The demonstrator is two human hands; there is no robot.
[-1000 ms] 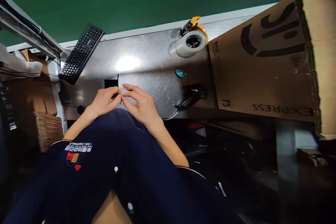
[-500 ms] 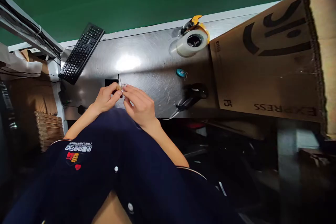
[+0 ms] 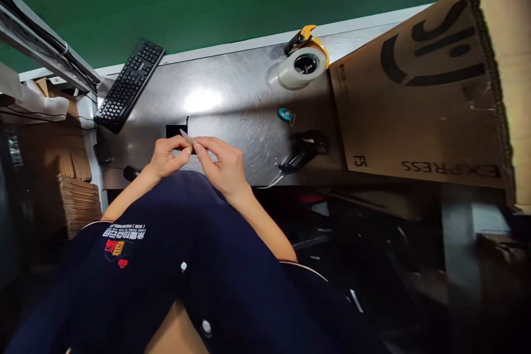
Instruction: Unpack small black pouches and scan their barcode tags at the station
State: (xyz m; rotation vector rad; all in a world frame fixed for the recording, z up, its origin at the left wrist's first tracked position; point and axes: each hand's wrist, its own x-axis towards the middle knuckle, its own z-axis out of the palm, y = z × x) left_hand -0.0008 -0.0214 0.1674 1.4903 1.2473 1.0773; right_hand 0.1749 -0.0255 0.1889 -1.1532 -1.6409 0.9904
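My left hand (image 3: 170,156) and my right hand (image 3: 223,166) meet above the near edge of the metal table. Both pinch a small, pale, pointed piece (image 3: 185,134) between thumb and fingertips. Its tip sticks out up and to the left; fingers cover the remainder, and its kind is too small to tell. Just beyond my left hand, a flat black pouch-like item (image 3: 174,130) lies on the table, partly hidden by that hand.
A black keyboard (image 3: 130,84) lies at the left. Right of centre are a tape dispenser with clear tape (image 3: 302,68), a small teal round object (image 3: 285,114) and a black corded device (image 3: 306,147). A large cardboard box (image 3: 398,116) stands at the right; flattened cardboard (image 3: 78,204) is stacked lower left.
The small piece has turned from nearly upright to leaning left, and its pale pointed end shows more broadly. My right fingers have drawn in to a tighter pinch.
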